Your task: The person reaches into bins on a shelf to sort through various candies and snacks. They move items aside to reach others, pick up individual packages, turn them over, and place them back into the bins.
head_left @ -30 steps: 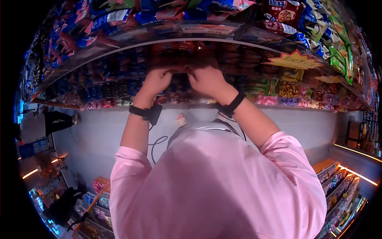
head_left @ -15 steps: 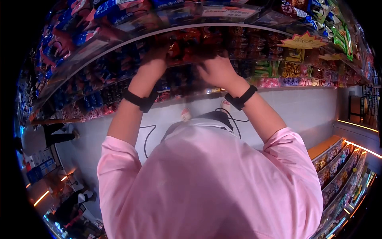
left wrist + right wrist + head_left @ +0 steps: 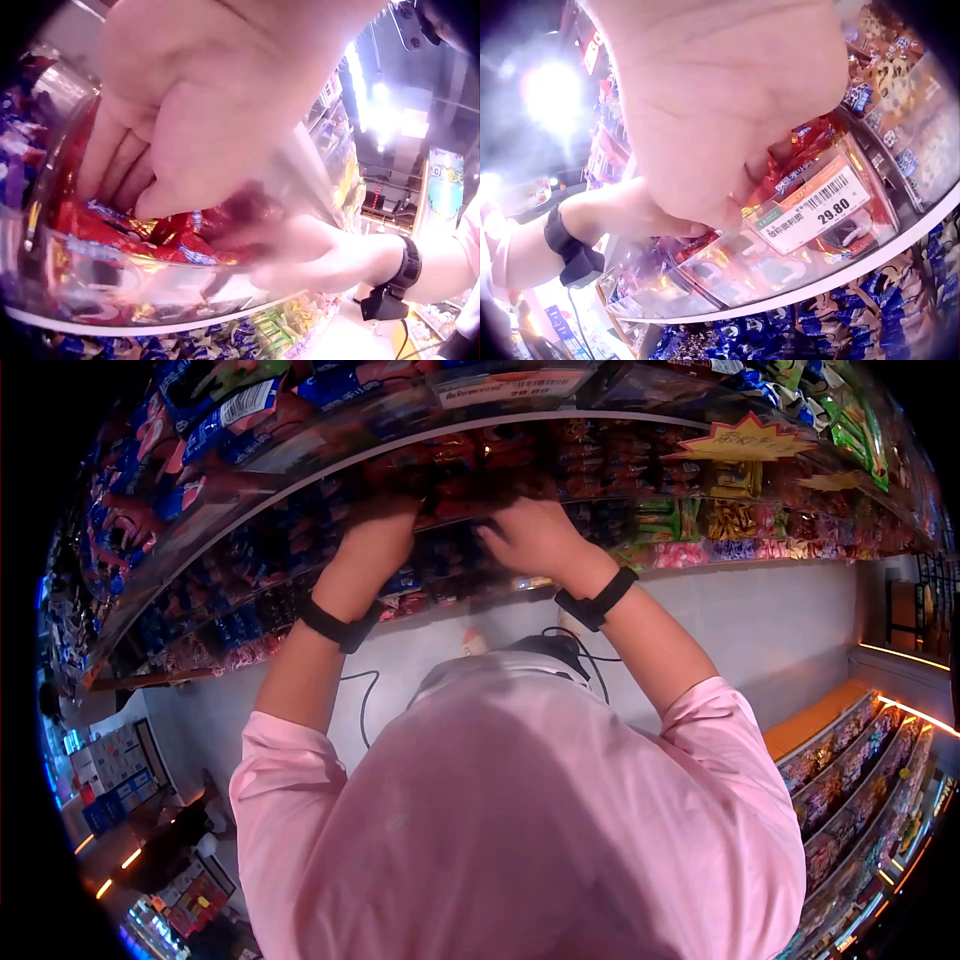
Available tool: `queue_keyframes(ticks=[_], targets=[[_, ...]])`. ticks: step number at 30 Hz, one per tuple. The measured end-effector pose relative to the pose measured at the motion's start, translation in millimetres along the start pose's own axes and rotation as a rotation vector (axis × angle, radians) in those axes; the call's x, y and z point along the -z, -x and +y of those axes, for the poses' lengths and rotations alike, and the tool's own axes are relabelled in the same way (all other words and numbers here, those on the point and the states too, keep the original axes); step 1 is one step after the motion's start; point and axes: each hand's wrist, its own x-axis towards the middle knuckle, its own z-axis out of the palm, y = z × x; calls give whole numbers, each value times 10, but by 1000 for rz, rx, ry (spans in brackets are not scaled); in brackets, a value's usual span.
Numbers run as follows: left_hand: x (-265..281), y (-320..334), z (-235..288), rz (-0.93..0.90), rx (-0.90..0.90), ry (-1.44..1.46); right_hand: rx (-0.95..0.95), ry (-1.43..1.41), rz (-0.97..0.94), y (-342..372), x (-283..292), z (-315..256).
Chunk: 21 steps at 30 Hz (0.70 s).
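Note:
Both hands reach into a clear shelf bin [image 3: 705,274] of red-wrapped snack packets [image 3: 97,229]. In the left wrist view, my left hand [image 3: 202,112] points its fingers down among the packets, the thumb resting on their tops. My right hand [image 3: 727,97] is over the same bin, beside a price tag [image 3: 810,214] reading 29.80. Its fingers dip behind the bin's front wall and are partly hidden by the palm. In the head view the left hand [image 3: 380,545] and right hand [image 3: 540,535] stand apart, fingertips in shadow beneath the upper shelf.
Above the hands, an upper shelf edge [image 3: 440,425] overhangs the bin, stocked with blue and pink bags [image 3: 210,435]. Lower bins hold blue-wrapped packets [image 3: 765,330] and green-wrapped packets [image 3: 665,520]. A yellow starburst sign [image 3: 745,440] sticks out on the right. Cables [image 3: 370,705] hang beside the person.
The hands have moved apart, mainly the left one shifting left, and they stay at the red packets. The head view has shifted, with the shelf edge now higher in the picture.

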Motion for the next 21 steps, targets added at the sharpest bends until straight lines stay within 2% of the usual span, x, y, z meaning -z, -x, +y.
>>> queue_keyframes(ticks=[1,4,7,10,13,16,21], targets=[[-28,-3,28,21,-13,-30,74,-33,94,-27,30,-17],[52,92,141,117,32,203,86,68,191,-159,76,-32],[232,199,305,80,158,252,132,92,305,-353,96,-2],[236,193,460,54,308,250,48,150,140,-512,155,-50],[24,81,432,396,207,230,72,221,230,-614,36,-63],[183,-50,521,637,141,170,182,256,227,-631,46,-46],[-12,-151,287,612,93,304,132,390,180,-682,-97,16]])
